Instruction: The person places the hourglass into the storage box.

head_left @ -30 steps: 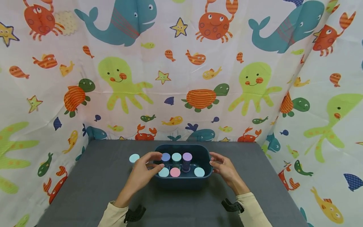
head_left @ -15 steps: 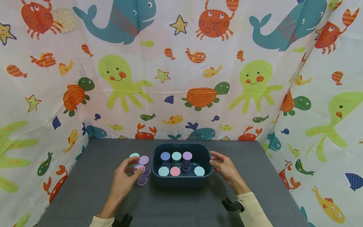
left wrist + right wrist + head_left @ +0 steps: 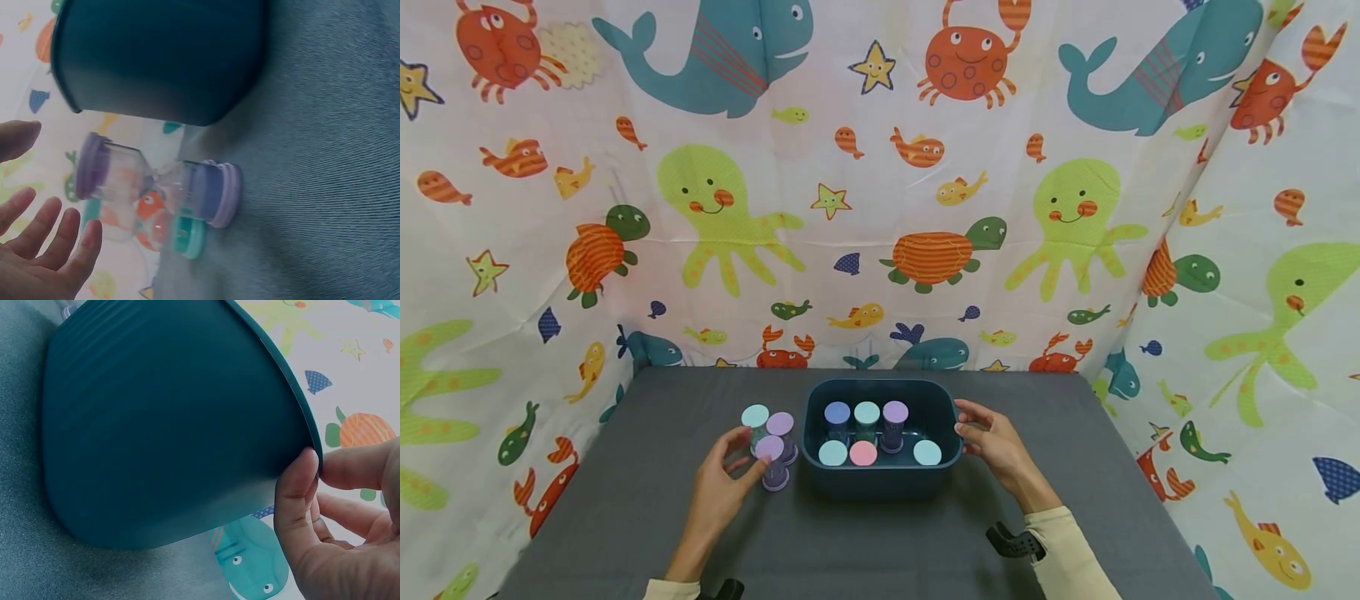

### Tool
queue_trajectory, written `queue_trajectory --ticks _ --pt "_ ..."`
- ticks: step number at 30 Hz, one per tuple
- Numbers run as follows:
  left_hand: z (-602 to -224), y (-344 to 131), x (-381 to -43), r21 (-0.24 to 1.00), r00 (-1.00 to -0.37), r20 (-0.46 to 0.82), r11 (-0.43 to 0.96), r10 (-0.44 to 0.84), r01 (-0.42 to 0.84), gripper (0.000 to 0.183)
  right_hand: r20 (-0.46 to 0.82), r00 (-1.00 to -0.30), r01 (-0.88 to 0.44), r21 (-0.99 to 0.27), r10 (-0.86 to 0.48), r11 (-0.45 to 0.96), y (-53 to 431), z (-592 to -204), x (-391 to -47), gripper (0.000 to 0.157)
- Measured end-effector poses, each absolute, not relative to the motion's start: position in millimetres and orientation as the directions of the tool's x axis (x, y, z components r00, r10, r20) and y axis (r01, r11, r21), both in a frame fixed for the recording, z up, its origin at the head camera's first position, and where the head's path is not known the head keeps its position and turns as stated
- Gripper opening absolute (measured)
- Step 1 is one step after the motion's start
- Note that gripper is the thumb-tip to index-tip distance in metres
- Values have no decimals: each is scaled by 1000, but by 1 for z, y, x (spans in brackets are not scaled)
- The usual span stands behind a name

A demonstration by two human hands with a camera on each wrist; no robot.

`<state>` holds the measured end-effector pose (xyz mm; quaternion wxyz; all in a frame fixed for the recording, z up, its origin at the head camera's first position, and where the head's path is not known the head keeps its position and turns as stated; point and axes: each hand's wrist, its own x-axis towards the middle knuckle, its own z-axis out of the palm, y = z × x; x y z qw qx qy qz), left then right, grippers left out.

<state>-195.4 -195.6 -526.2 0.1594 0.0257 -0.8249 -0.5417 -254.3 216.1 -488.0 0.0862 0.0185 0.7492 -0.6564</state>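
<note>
A dark teal bin (image 3: 874, 483) stands on the grey table, holding several sand timers. Among them are a blue-capped timer (image 3: 837, 413), a purple-capped one (image 3: 895, 413) and a pink-capped one (image 3: 862, 453). My right hand (image 3: 996, 450) pinches the bin's right rim between thumb and fingers. Left of the bin, two purple sand timers (image 3: 769, 447) and a mint-capped timer (image 3: 756, 416) stand upright, close together. Beside the nearest purple timer is my left hand (image 3: 717, 482), thumb and fingers spread; the left wrist view shows a gap between fingertips and purple cap (image 3: 92, 166).
Grey cloth (image 3: 880, 550) covers the table. A white curtain (image 3: 865, 292) printed with sea animals rises behind it and along both sides. Each wrist wears a black strap, such as the right strap (image 3: 1017, 543).
My left hand has moved left from the bin's left side to the purple timers, then drawn back slightly with its fingers spread. The right hand has stayed on the rim.
</note>
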Motion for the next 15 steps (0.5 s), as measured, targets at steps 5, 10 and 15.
queue_trajectory --ticks 5,10,15 --pt "-539 -196 -199 900 -952 229 417 -204 127 62 -156 -985 144 -979 -74 143 215 -487 -254 44" --pt "-550 -195 -204 899 -961 208 423 -182 114 63 -160 -985 149 -977 -63 150 215 -487 -255 44" --pt "-558 -195 -209 906 -970 174 414 -169 91 64 -162 -985 150 -977 -67 152 215 -485 -255 44"
